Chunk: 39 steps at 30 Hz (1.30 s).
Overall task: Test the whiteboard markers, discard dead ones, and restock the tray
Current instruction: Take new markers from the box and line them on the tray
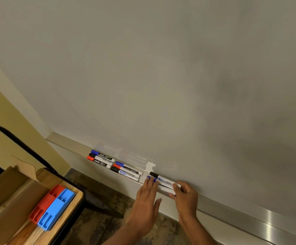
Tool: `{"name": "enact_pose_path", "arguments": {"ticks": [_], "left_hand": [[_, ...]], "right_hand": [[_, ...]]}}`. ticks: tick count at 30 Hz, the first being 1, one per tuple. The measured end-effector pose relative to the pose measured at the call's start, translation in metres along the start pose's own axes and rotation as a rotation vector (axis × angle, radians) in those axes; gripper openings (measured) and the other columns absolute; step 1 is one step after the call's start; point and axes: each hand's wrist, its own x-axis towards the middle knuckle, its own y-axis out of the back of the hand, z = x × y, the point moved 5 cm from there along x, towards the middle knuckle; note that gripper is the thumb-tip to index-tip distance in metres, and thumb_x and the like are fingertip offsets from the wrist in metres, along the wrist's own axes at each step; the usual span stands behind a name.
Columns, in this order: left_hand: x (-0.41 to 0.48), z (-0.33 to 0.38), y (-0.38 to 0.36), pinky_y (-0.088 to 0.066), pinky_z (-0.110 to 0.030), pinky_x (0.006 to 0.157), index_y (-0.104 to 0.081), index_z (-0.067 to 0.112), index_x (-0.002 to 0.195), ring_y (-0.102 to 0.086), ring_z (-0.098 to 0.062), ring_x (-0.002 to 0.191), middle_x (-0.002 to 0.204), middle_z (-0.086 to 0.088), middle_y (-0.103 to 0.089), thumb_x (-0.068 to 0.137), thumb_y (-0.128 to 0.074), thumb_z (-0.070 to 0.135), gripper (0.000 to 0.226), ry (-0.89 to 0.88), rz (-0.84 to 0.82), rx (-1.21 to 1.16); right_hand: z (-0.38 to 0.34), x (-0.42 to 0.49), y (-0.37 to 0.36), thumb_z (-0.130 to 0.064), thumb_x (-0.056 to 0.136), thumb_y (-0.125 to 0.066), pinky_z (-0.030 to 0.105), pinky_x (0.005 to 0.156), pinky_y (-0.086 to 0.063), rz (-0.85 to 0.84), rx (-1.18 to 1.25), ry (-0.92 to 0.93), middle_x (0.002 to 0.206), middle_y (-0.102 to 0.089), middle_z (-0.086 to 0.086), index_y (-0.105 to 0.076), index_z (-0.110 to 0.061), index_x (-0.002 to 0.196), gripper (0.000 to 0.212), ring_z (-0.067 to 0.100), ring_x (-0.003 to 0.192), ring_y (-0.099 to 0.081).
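Found the white-barrelled whiteboard markers with black and blue caps lying in the brushed-aluminium tray, clasped at the barrel ends by the curled fingers of the right hand, touched at the caps by the straight, flat fingertips of the left hand. Judged likely to roll past the fingertips and over the shallow lip if pushed unevenly, or to knock the six more capped markers lying beyond the left fingertips.

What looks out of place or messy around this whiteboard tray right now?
Nothing is spilled or broken. The markers lie capped in tidy groups along the tray. The only oddity is faint grey smudging on the whiteboard toward the right, possibly old ink or just shadow.
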Motion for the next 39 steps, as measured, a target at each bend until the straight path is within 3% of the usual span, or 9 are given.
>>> {"name": "enact_pose_path", "arguments": {"ticks": [7, 11, 21, 26, 31, 33, 35, 37, 39], "left_hand": [[0.014, 0.0, -0.033, 0.02, -0.032, 0.118, 0.025, 0.021, 0.155, 0.038, -0.014, 0.146, 0.159, 0.003, 0.039, 0.106, -0.021, 0.055, 0.075, -0.049, -0.155, 0.154], [0.023, -0.001, -0.036, 0.022, -0.034, 0.119, 0.027, 0.02, 0.154, 0.037, -0.019, 0.147, 0.157, 0.001, 0.042, 0.099, -0.001, 0.064, 0.076, -0.049, -0.204, 0.196], [0.033, -0.014, -0.05, 0.026, -0.032, 0.115, 0.027, 0.019, 0.155, 0.038, -0.022, 0.146, 0.158, -0.001, 0.041, 0.106, -0.021, 0.056, 0.078, 0.018, -0.223, 0.241], [0.032, -0.021, -0.055, -0.01, -0.041, 0.117, -0.022, 0.005, 0.158, -0.016, -0.03, 0.152, 0.165, -0.016, -0.026, 0.099, -0.031, 0.059, 0.081, 0.045, -0.238, 0.302], [0.036, -0.026, -0.06, -0.019, -0.042, 0.114, -0.033, 0.008, 0.156, -0.019, -0.029, 0.152, 0.164, -0.015, -0.028, 0.104, -0.014, 0.057, 0.073, 0.023, -0.226, 0.307], [0.034, -0.026, -0.061, -0.017, -0.043, 0.115, -0.027, 0.009, 0.158, -0.014, -0.03, 0.153, 0.166, -0.015, -0.023, 0.104, -0.015, 0.058, 0.074, 0.026, -0.219, 0.296], [0.032, -0.025, -0.055, -0.004, -0.044, 0.119, 0.005, 0.013, 0.161, 0.007, -0.03, 0.156, 0.17, -0.013, 0.003, 0.104, -0.017, 0.058, 0.076, 0.028, -0.209, 0.283], [0.029, -0.024, -0.055, 0.016, -0.041, 0.119, 0.044, 0.019, 0.143, 0.035, -0.026, 0.148, 0.159, -0.007, 0.039, 0.104, -0.016, 0.058, 0.082, 0.01, -0.223, 0.283], [0.029, -0.024, -0.056, 0.022, -0.04, 0.117, 0.052, 0.021, 0.134, 0.041, -0.024, 0.144, 0.155, -0.006, 0.045, 0.104, -0.016, 0.058, 0.083, 0.005, -0.182, 0.263]], "right_hand": [[0.01, 0.013, -0.014, -0.003, 0.092, -0.067, 0.038, 0.072, -0.064, -0.006, -0.133, 0.023, 0.094, -0.072, 0.008, -0.072, -0.01, 0.097, 0.009, 0.024, 0.086, -0.071], [0.018, 0.016, -0.022, -0.007, 0.092, -0.068, 0.043, 0.074, -0.064, -0.016, -0.187, 0.015, 0.092, -0.074, 0.005, -0.073, -0.014, 0.093, 0.009, 0.023, 0.085, -0.072], [0.021, 0.014, -0.004, -0.012, 0.095, -0.061, 0.036, 0.077, -0.057, 0.11, -0.315, -0.001, 0.108, -0.07, 0.012, -0.067, -0.009, 0.102, 0.009, 0.026, 0.091, -0.067], [0.011, 0.002, -0.004, -0.011, 0.1, -0.054, 0.034, 0.101, -0.048, 0.021, -0.513, 0.154, 0.14, -0.058, 0.01, -0.052, -0.007, 0.14, 0.04, 0.027, 0.128, -0.056], [0.024, -0.008, -0.015, -0.007, 0.099, -0.054, 0.037, 0.11, -0.046, -0.106, -0.741, 0.336, 0.147, -0.052, 0.006, -0.052, -0.012, 0.141, 0.042, 0.022, 0.134, -0.051], [0.024, -0.006, -0.015, -0.006, 0.098, -0.056, 0.032, 0.107, -0.047, -0.108, -0.788, 0.397, 0.144, -0.054, 0.006, -0.055, -0.012, 0.138, 0.04, 0.021, 0.131, -0.054], [0.021, -0.004, -0.015, -0.005, 0.096, -0.058, 0.023, 0.102, -0.045, -0.119, -0.811, 0.446, 0.138, -0.058, 0.005, -0.058, -0.011, 0.134, 0.038, 0.018, 0.123, -0.058], [0.019, -0.004, -0.015, -0.004, 0.095, -0.06, 0.016, 0.101, -0.038, -0.133, -0.85, 0.477, 0.137, -0.058, 0.004, -0.06, -0.01, 0.133, 0.038, 0.015, 0.123, -0.057], [0.021, -0.003, -0.016, -0.004, 0.094, -0.063, 0.016, 0.103, -0.033, -0.155, -0.892, 0.507, 0.141, -0.056, 0.006, -0.06, -0.009, 0.134, 0.04, 0.017, 0.127, -0.055]]}}
